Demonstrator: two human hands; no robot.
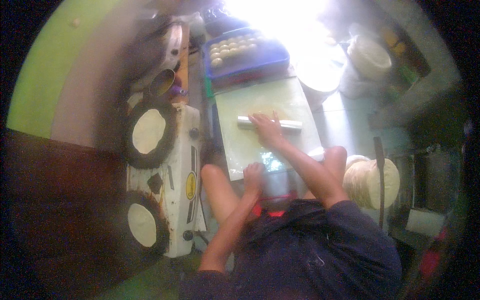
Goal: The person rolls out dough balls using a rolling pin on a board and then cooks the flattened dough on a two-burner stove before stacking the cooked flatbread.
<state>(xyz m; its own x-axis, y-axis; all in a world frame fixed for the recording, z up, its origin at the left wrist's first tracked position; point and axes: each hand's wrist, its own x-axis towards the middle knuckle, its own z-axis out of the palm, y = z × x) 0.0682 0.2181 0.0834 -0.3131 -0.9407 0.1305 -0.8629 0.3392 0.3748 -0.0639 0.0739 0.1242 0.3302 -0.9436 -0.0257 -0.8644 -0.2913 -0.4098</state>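
A pale square board (240, 150) lies in front of me, with a shiny metal rolling pin (291, 126) across its middle. My right hand (267, 129) lies over the left half of the pin, fingers spread and pointing away from me; a thin, pale patch of dough seems to lie just beyond the pin, blurred by glare. Near the board's front edge rests my left hand (254, 172); whether it holds anything cannot be told. On the two-burner gas stove (183, 165) at the left, a round flatbread (149, 131) lies on the far dark pan and another flatbread (142, 225) on the near one.
Beyond the board stands a blue tub (247, 67) with several rows of dough balls (233, 47). A small metal pan (162, 81) sits behind the stove. At right are a stack of flatbreads (384, 183), a long dark stick (380, 180) and a wrapped white bundle (369, 56). Glare covers the top.
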